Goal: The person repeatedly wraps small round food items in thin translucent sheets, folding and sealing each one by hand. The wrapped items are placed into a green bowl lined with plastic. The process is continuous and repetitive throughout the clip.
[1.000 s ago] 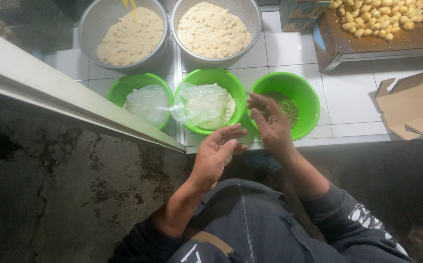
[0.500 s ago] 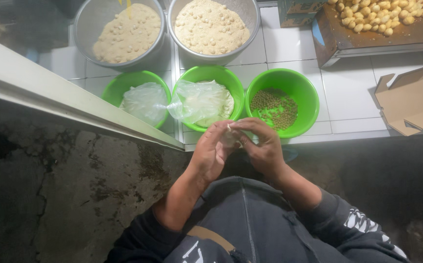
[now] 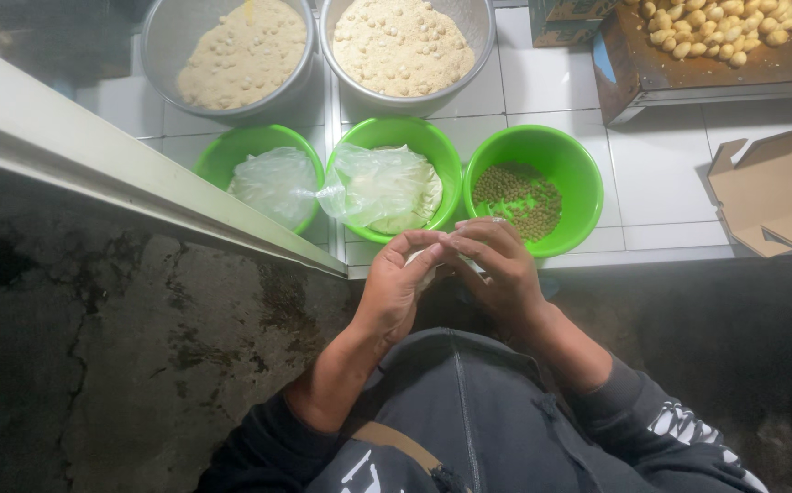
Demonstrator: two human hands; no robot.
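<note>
Concrete, dark and stained, fills the left side, edged by a pale slanted ledge (image 3: 131, 187) that cuts in front of the white tiled tabletop (image 3: 660, 173). Behind the ledge stand two round steel basins of beige crumbs, the left basin (image 3: 231, 59) and the right basin (image 3: 405, 50) touching side by side. Nearer sit three bright green plastic bowls in a row: the left green bowl (image 3: 263, 173), partly hidden by the ledge, holds clear plastic sheeting; the middle green bowl (image 3: 396, 178) holds a crumpled clear plastic bag over pale flat sheets; the right green bowl (image 3: 542, 183) holds small olive-green beans. Farther right, a brown wooden tray (image 3: 724, 55) carries pale yellow dumpling-like pieces, with a printed box (image 3: 565, 23) just beside its left end. Flattened brown cardboard (image 3: 779, 187) lies at the far right edge.

Below the bowls, the left hand (image 3: 396, 288) and the right hand (image 3: 501, 269) meet fingertip to fingertip over the lap, just in front of the tabletop's edge. Each grip is closed on a small pale wrapper (image 3: 425, 269), mostly hidden between the fingers.
</note>
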